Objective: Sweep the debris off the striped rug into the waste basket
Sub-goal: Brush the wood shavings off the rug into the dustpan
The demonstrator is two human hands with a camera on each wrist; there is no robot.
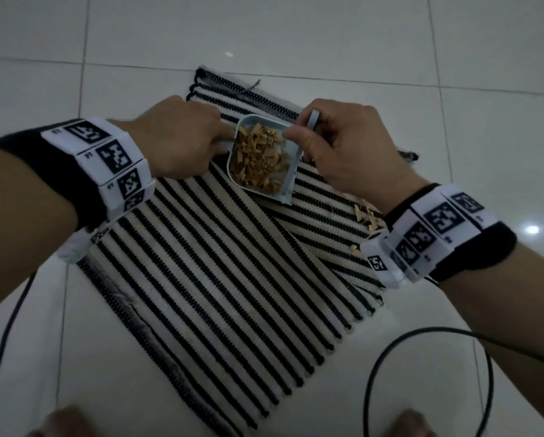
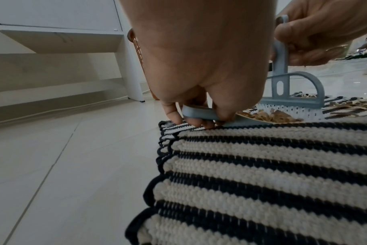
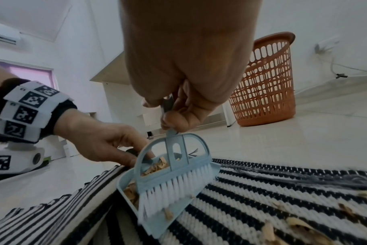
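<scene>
A black-and-cream striped rug [image 1: 220, 279] lies on the tiled floor. On its far part rests a small pale blue dustpan [image 1: 284, 187] filled with tan wood shavings [image 1: 258, 156]. My left hand [image 1: 182, 143] grips the dustpan handle [image 2: 199, 113]. My right hand [image 1: 343, 146] pinches the handle of a pale blue brush [image 3: 174, 167], whose white bristles [image 3: 174, 190] stand at the pan's mouth. More shavings [image 1: 366, 216] lie on the rug near my right wrist. An orange waste basket [image 3: 266, 82] stands on the floor beyond the rug.
A black cable [image 1: 422, 342] loops on the tiles at the lower right, and another cable [image 1: 9, 323] runs at the left. White furniture [image 2: 63, 33] stands past the rug's left side. My knees [image 1: 59, 424] show at the bottom edge.
</scene>
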